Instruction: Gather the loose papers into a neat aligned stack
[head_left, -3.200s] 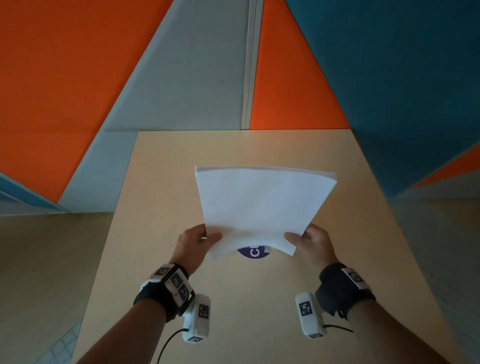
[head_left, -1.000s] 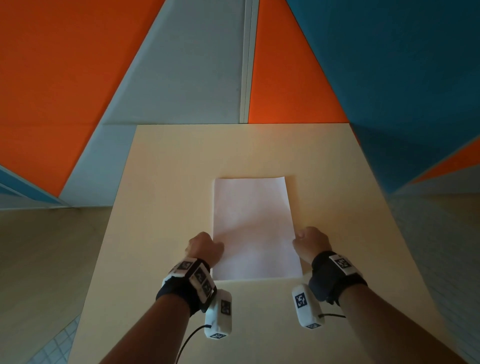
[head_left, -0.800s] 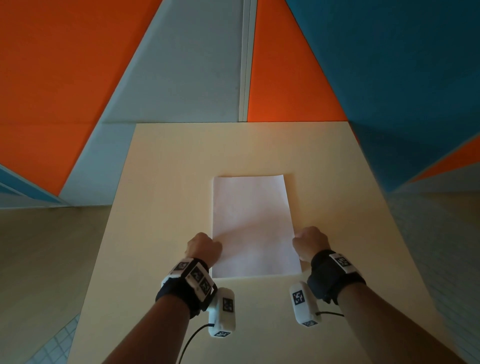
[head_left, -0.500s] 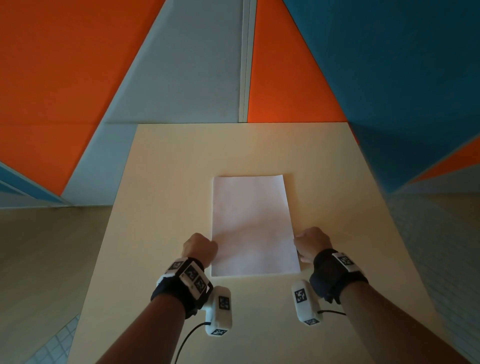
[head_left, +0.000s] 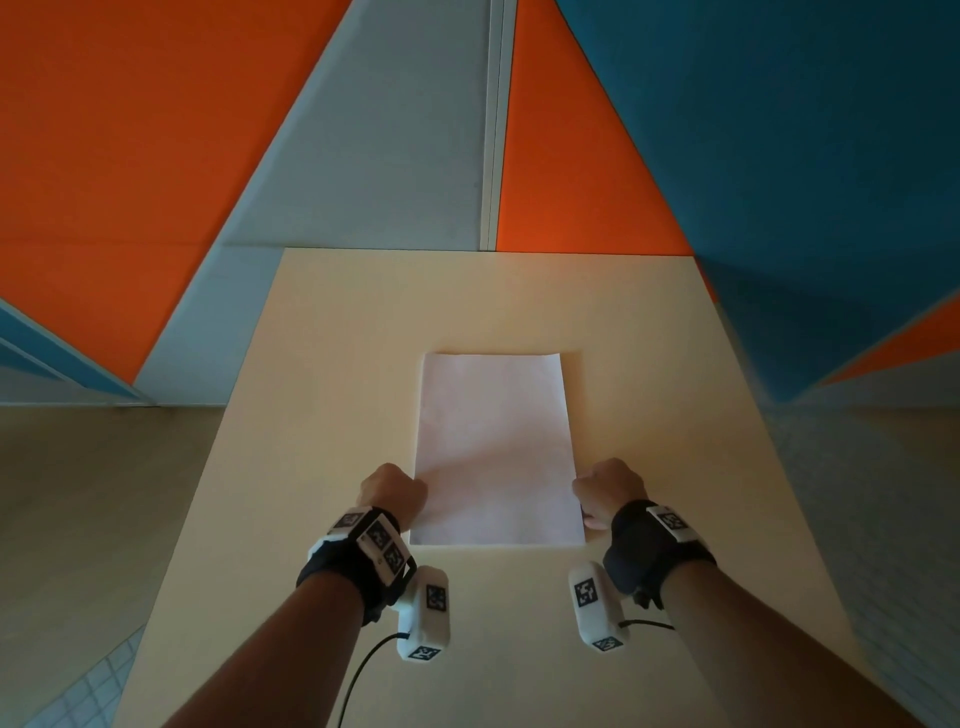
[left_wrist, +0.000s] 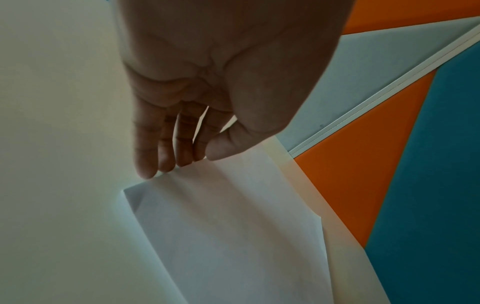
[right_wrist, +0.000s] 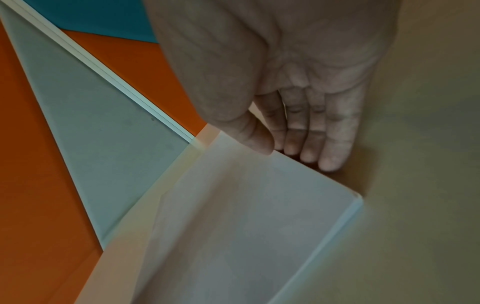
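Two hands flank one white paper stack (head_left: 496, 447), which lies flat in the middle of the pale wooden table (head_left: 322, 415), its edges squared; the left hand (head_left: 393, 488) is at the stack's left long edge near the close corner, fingers straight and together with the tips touching the edge, the thumb lying on the top sheet; the right hand (head_left: 609, 491) mirrors it at the right edge, fingers (right_wrist: 330, 148) extended down beside the stack, thumb on the paper; neither hand grips it.
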